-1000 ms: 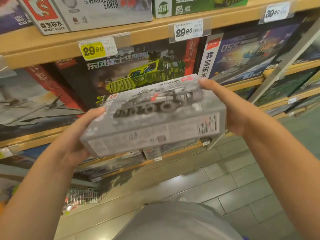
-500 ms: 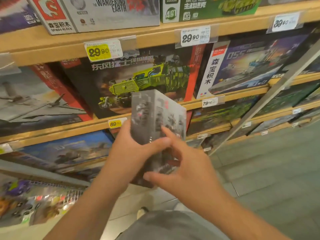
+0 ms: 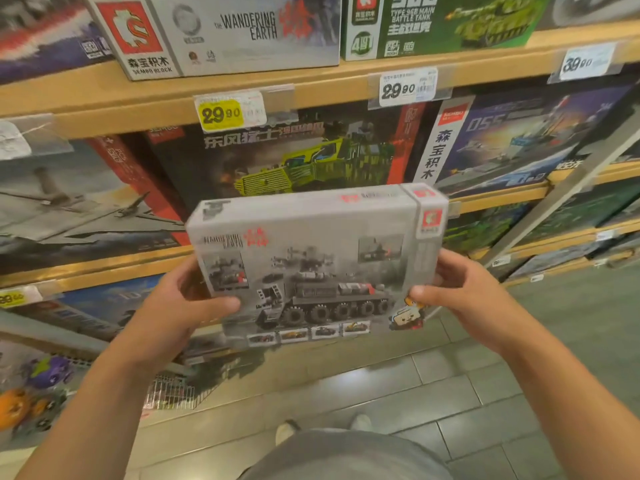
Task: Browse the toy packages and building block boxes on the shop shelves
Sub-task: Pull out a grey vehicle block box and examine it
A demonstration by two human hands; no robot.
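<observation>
I hold a grey building block box [image 3: 311,258] upright in front of the shelves, its printed face toward me, showing a dark many-wheeled armoured vehicle. My left hand [image 3: 180,306] grips its lower left edge, thumb across the front. My right hand [image 3: 457,292] grips its lower right edge, thumb on the front. Behind it on the wooden shelves stand a box with a green truck [image 3: 311,157], a purple warship box [image 3: 519,140], a grey aircraft box [image 3: 69,202], a white Wandering Earth box [image 3: 242,32] and a green battle tank box [image 3: 450,22].
Price tags hang on the shelf edges: a yellow 29.90 tag [image 3: 225,112], a white 29.90 tag [image 3: 405,88] and a 39.90 tag [image 3: 585,62]. Low on the left a wire basket [image 3: 169,393] holds small toys. Grey floor tiles [image 3: 450,393] lie below.
The box was flat in both hands, then stood on end while my hands shifted on it. Now it faces me the right way up, one hand at each lower edge.
</observation>
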